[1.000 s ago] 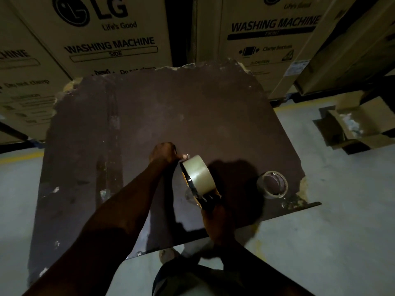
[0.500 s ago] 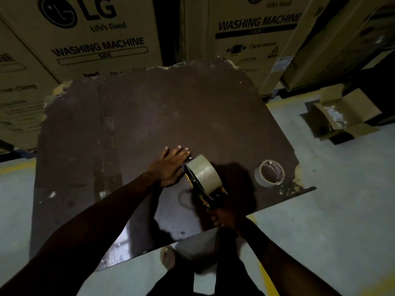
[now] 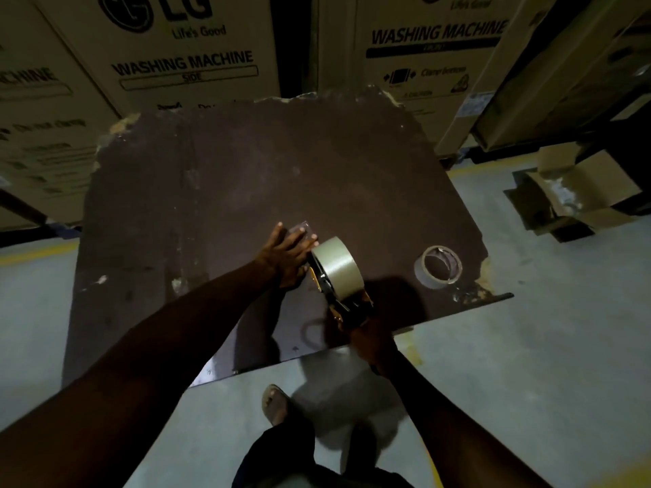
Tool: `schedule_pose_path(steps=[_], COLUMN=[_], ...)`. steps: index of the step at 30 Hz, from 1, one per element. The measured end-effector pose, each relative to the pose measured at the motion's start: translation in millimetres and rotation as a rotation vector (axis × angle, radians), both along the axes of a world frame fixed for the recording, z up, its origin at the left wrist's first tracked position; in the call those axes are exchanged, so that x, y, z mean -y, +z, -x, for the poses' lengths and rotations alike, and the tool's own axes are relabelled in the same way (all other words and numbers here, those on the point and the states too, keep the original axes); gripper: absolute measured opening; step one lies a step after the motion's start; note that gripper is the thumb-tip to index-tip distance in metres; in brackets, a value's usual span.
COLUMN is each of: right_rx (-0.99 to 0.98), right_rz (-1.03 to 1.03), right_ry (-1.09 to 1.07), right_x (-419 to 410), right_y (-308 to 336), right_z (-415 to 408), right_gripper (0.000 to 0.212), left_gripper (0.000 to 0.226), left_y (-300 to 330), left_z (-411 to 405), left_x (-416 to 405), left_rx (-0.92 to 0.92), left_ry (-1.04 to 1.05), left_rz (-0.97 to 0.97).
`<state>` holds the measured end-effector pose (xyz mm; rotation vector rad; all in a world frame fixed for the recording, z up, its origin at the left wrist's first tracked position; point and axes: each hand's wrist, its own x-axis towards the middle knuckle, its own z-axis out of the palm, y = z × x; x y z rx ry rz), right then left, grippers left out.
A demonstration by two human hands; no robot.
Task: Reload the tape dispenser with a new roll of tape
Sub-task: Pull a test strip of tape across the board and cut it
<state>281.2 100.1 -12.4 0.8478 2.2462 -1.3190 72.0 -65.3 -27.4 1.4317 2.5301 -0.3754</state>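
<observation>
The new roll point(image 3: 336, 265) sits in the dispenser point(image 3: 343, 301), gripped by the right hand point(image 3: 370, 341); the left hand point(image 3: 287, 255) presses flat, open. At three o'clock lies the old core point(image 3: 438, 265); threading seems left.

Head-worn view, steeply downward, fairly close, over dim tabletop point(image 3: 246, 177).

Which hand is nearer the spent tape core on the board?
Right. The right hand grips the dispenser handle below-left of the core; the left hand lies flat beyond the new roll.

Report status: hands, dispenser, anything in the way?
Left hand flat on board. Right hand grips dispenser, new roll mounted. Spent core lies clear.
</observation>
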Motion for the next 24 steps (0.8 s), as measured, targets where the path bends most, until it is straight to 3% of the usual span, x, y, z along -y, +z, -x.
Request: schedule_pose_path(steps=[6,9,13,24], right_rx=[0.023,0.092,0.078,0.083], right_rz=[0.041,0.062,0.025,0.028], right_ry=[-0.134,-0.093,-0.019,0.0], right_x=[-8,-27,-31,-26], right_y=[-4,-41,-10,-9], right_z=[-60,-89,-105,-103], right_gripper=[0.037,0.038,0.034,0.035], left_gripper=[0.069,0.097,0.127,0.123], left_y=[-12,-14,-13,-18], left_z=[-55,-88,-106,-116], left_x=[-13,-23,-25,-27], left_rx=[0.034,0.103,0.16,0.179], left_ry=[-0.149,-0.184,-0.11,-0.012], left_rz=[-0.001,0.085,-0.004,0.036])
